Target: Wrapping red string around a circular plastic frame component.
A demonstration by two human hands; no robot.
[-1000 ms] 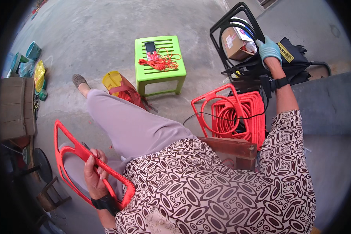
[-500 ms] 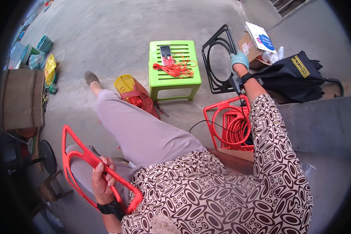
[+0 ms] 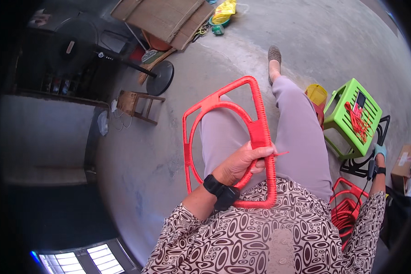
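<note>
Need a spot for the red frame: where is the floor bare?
Bare floor lies between the small wooden stool and the held red frame, and between the fan base and the shoe. The right side is crowded: green stool, black frame, other red frames and cardboard box cluster near the right hand.

One wide fisheye looks down from the wearer's head — left hand (image 3: 243,164) close, near the middle, right hand (image 3: 380,150) farther off toward the rim — onto the floor (image 3: 144,157).
</note>
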